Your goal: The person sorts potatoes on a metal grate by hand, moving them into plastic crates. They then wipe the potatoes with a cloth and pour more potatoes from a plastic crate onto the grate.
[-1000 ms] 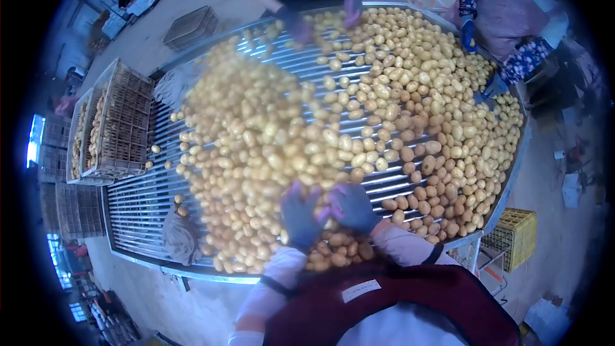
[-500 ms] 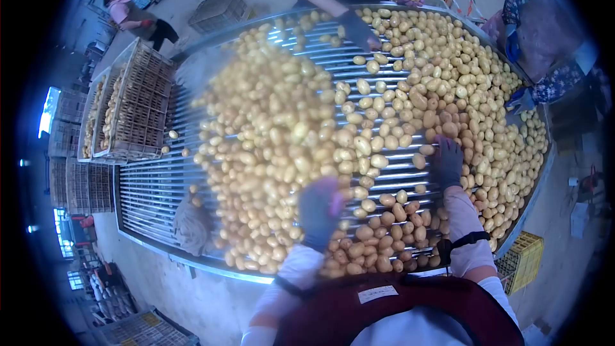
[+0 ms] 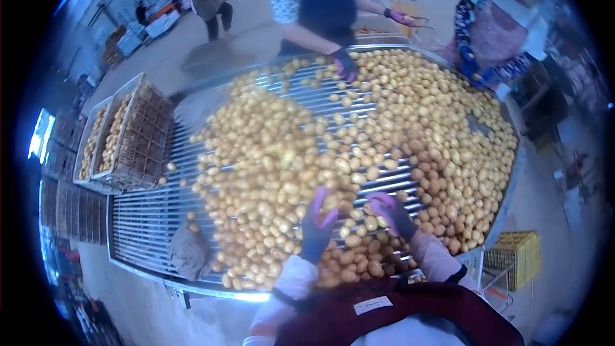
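Potatoes cover the table from the frame's centre to its right. At lower centre, the left hand spreads thumb from fingers among them; whether the right hand, nearby, grips any, I cannot tell.

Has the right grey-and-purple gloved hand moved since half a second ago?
Yes: the right hand has shifted left and toward the near rim of the silver metal slatted table.
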### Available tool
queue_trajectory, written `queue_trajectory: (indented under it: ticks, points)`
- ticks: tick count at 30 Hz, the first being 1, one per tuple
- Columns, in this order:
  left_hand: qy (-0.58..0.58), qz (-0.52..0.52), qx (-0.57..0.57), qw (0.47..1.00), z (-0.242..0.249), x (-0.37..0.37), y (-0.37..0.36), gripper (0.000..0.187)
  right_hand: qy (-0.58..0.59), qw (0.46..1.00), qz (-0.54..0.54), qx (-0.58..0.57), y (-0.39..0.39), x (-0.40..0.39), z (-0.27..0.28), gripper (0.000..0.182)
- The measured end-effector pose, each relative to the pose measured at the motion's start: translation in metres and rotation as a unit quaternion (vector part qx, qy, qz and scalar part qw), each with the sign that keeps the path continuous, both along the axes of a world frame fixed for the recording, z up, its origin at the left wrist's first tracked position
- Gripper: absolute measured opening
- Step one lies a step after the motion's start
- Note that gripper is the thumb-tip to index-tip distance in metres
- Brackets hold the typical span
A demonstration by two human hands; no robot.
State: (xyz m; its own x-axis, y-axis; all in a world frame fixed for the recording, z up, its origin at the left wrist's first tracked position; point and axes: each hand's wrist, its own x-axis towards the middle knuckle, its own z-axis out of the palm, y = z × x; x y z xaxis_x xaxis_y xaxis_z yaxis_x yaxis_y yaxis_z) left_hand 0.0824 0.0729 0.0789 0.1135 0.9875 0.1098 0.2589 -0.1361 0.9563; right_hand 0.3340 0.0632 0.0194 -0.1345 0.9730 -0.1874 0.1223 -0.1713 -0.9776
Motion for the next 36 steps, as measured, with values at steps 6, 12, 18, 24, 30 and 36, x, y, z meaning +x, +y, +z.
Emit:
queue_trajectory:
  ticks: [6, 12, 18, 24, 30, 36]
  points:
    - [0.172, -0.213, 0.074, 0.959, 0.007, 0.045, -0.041, 0.065, 0.083, 0.994, -0.05, 0.055, -0.067, -0.025, -0.012, 0.038]
    - [0.069, -0.201, 0.121, 0.97, -0.006, 0.003, -0.06, 0.057, -0.053, 0.985, -0.162, 0.005, -0.174, 0.054, 0.016, 0.03]
    - [-0.038, 0.009, -0.002, 0.999, -0.02, -0.09, -0.065, 0.065, -0.433, 0.829, -0.283, -0.213, -0.344, 0.143, -0.009, 0.046]
    - [0.444, -0.011, 0.208, 0.871, -0.074, -0.107, -0.058, 0.066, -0.418, 0.835, -0.352, -0.065, -0.269, 0.071, 0.01, 0.044]
    - [0.487, 0.007, 0.158, 0.859, -0.078, -0.093, -0.059, 0.061, -0.462, 0.851, -0.083, 0.235, -0.136, -0.004, -0.026, 0.045]
    - [0.474, -0.02, 0.118, 0.872, -0.074, -0.103, -0.054, 0.067, -0.513, 0.84, -0.142, 0.102, -0.082, 0.056, -0.035, 0.022]
